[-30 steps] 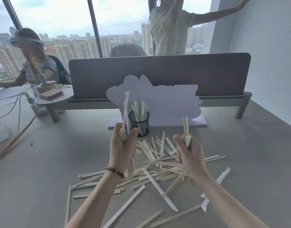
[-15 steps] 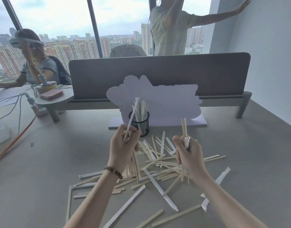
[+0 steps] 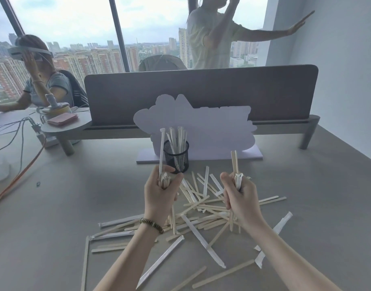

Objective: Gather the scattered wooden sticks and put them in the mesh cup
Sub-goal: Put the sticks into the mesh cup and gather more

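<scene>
A black mesh cup (image 3: 176, 156) stands on the grey table (image 3: 54, 206) with several wrapped sticks upright in it. Just in front and left of it, my left hand (image 3: 159, 196) is shut on a bundle of wooden sticks, one white wrapped stick rising to cup-rim height. My right hand (image 3: 241, 200) is shut on another bundle, its two bare sticks pointing up, to the right of the cup. Many wooden sticks (image 3: 203, 208) lie scattered below and between both hands, some bare, some in white paper sleeves.
A white cloud-shaped card (image 3: 201, 127) stands right behind the cup, before a grey desk divider (image 3: 201, 91). Cables (image 3: 18, 164) and a small round shelf (image 3: 65, 124) are at the left. One person sits at far left; another stands behind the divider.
My left hand has pulled its bundle upright and slightly back from the cup mouth, the tall wrapped stick now vertical. The right hand has barely moved.
</scene>
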{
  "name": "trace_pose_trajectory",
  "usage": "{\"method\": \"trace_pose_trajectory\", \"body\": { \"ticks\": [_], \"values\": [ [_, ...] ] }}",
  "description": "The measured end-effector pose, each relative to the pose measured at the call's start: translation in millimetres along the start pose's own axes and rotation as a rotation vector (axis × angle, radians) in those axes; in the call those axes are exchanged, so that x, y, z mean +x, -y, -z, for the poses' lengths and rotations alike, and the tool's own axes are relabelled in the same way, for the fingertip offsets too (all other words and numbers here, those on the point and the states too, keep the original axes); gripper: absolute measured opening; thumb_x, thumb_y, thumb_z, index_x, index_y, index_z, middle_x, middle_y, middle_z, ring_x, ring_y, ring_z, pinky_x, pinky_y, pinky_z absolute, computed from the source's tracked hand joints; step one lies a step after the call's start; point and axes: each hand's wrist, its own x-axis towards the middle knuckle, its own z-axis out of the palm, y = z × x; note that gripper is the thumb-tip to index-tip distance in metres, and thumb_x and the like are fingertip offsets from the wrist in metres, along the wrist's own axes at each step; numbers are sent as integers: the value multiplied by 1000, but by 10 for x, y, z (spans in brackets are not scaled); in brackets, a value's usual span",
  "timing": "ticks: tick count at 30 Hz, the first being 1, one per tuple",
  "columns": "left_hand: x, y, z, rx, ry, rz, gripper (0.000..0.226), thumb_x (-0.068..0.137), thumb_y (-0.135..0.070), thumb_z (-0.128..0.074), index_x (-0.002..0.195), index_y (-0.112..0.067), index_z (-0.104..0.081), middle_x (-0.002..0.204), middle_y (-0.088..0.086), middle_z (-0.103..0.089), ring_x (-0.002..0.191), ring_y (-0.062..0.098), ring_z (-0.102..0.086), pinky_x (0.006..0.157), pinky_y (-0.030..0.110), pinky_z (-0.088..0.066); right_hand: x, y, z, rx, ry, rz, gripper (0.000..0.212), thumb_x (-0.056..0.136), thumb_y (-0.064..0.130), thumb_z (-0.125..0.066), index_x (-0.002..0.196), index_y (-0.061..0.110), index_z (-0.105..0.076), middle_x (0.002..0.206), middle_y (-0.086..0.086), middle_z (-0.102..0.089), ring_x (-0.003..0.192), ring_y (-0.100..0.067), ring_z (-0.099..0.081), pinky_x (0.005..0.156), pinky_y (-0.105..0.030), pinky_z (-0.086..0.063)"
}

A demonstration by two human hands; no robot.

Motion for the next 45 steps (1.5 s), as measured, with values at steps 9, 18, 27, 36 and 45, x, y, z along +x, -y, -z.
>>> {"method": "trace_pose_trajectory", "body": {
  "ticks": [9, 18, 27, 36, 45],
  "values": [
    [-72, 261, 27, 183, 111, 59, 13, 82, -15, -77, 73, -13, -68, 55, 10, -54, 47, 17, -48, 49, 27, -45, -26, -23, 3, 15, 25, -6, 51, 97, 31, -61, 60, 5, -36, 42, -7, -41, 38, -20, -36, 49, -45, -40],
    [28, 103, 65, 121, 95, 64, 22, 91, -17, -67, 79, -5, -54, 41, 8, -44, 31, 20, -41, 41, 44, -50, -37, -38, -10, -25, 27, 7, 49, 96, 30, -61, 59, 11, -35, 40, -4, -42, 35, -14, -37, 49, -37, -40],
    [75, 32, 61, 96, 80, -3, 16, 80, -7, -78, 85, -11, -64, 48, -13, -50, 41, 3, -45, 45, 14, -41, -37, -41, -20, -31, 21, -6, 49, 97, 29, -60, 58, 12, -36, 39, -2, -42, 36, -12, -37, 50, -30, -41],
    [-17, 142, 76, 74, 102, 42, 32, 87, -16, -73, 75, 6, -53, 51, 22, -55, 44, 20, -51, 49, 27, -47, -50, -65, -5, -38, 27, -15, 52, 98, 31, -58, 55, 10, -37, 40, -8, -43, 38, -16, -38, 65, -31, -46],
    [-35, 306, 105, 149, 168, 183, 25, 80, -18, -80, 80, -1, -61, 51, 6, -48, 43, 20, -41, 44, 30, -40, -70, -63, -9, -27, 49, 7, 54, 98, 29, -58, 57, 2, -36, 40, -7, -43, 38, -18, -39, 66, -42, -51]
  ]
}}
